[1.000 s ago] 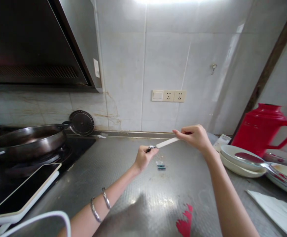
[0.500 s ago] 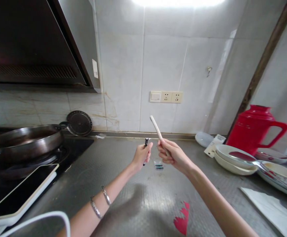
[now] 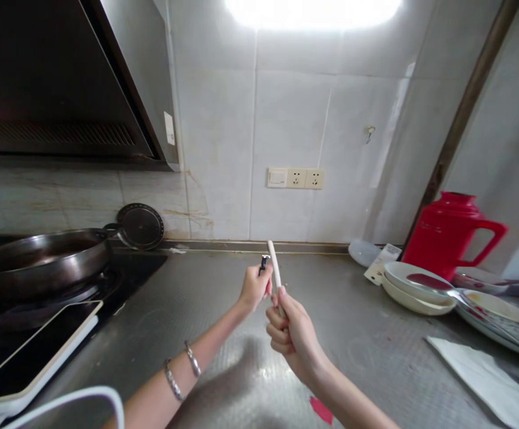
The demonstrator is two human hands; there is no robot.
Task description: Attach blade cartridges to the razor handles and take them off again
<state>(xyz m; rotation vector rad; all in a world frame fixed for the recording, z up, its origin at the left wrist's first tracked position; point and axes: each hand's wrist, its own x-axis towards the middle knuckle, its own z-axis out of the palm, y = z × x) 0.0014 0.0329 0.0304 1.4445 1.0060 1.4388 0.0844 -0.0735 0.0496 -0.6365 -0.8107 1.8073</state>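
My left hand [image 3: 255, 289] is closed around a small black-handled tool [image 3: 263, 263] with a shiny metal head, which pokes up above the thumb. Its exact kind is too small to make out. My right hand [image 3: 295, 330] grips the lower part of a pale, off-white stick [image 3: 274, 262]. The stick stands nearly upright, with its rounded tip pointing up and away from me. Both hands are held above the counter, close together, and the stick appears just right of the tool's head. I cannot tell whether the two touch.
Left of the steel counter [image 3: 214, 262], a pan [image 3: 49, 256] sits on the stove, with a phone-like device [image 3: 36, 351] nearer me. At right are a red thermos [image 3: 442, 235], stacked bowls [image 3: 415, 295], plates and a white sheet [image 3: 482, 372]. A red scrap [image 3: 320, 410] lies in front.
My right hand has moved left and nearer to me, bringing the stick beside the tool and more upright. My left hand stays about where it was. The small packet on the counter is now hidden.
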